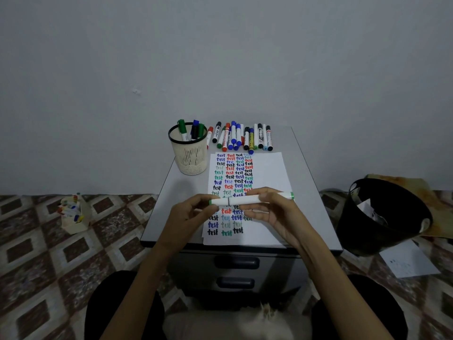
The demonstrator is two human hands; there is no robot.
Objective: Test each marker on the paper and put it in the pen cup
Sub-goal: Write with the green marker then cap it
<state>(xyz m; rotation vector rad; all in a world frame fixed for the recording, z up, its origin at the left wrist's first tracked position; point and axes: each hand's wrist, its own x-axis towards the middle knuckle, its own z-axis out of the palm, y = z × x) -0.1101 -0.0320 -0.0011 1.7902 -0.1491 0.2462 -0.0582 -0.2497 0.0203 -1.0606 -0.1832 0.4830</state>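
I hold a white marker with green ends (245, 200) level above the paper (267, 173). My left hand (193, 212) pinches its cap end, and my right hand (272, 207) grips the barrel. The paper lies on the small grey cabinet top (171, 192) and is covered with rows of the word "test" in blue, red, green and black. A cream mesh pen cup (190, 153) with a black rim stands at the back left and holds three markers, green and blue. A row of several capped markers (242, 137) lies along the back edge.
A black waste bin (382, 217) with crumpled paper stands on the floor to the right, a loose sheet (409, 261) beside it. A small box of markers (73, 214) sits on the patterned floor to the left. Cabinet drawers (236, 263) face me below.
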